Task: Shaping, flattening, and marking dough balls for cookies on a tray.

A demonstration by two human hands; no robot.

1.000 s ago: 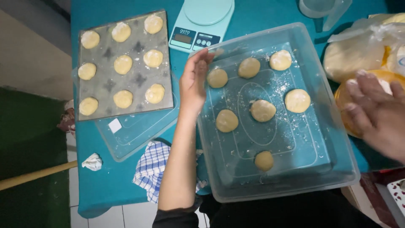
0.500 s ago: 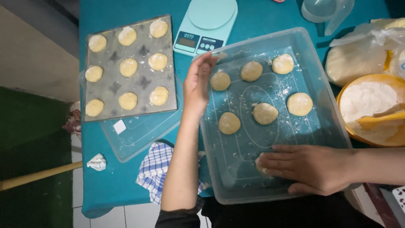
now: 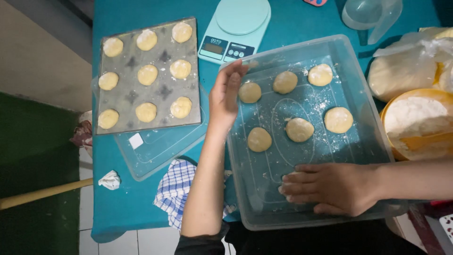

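A clear plastic container (image 3: 264, 193) dusted with flour lies on the teal table. Several flattened dough rounds (image 3: 299, 129) sit on its floor. My left hand (image 3: 225, 97) grips the container's left wall, fingers curled over the rim beside one round (image 3: 250, 92). My right hand (image 3: 335, 189) lies palm down on the container floor near the front edge, cupped over a dough piece (image 3: 286, 178) of which only a white edge shows.
A grey baking tray (image 3: 130, 97) with several dough rounds rests on a clear lid (image 3: 155, 151) at the left. A mint kitchen scale (image 3: 236, 28) stands behind. A yellow flour bowl (image 3: 417, 123), bagged dough (image 3: 401, 66), a clear jug (image 3: 373, 14) and a checked cloth (image 3: 177, 191) lie around.
My right hand came from the flour bowl at the right down into the container and now covers the front dough piece. My left hand stayed on the container's wall.
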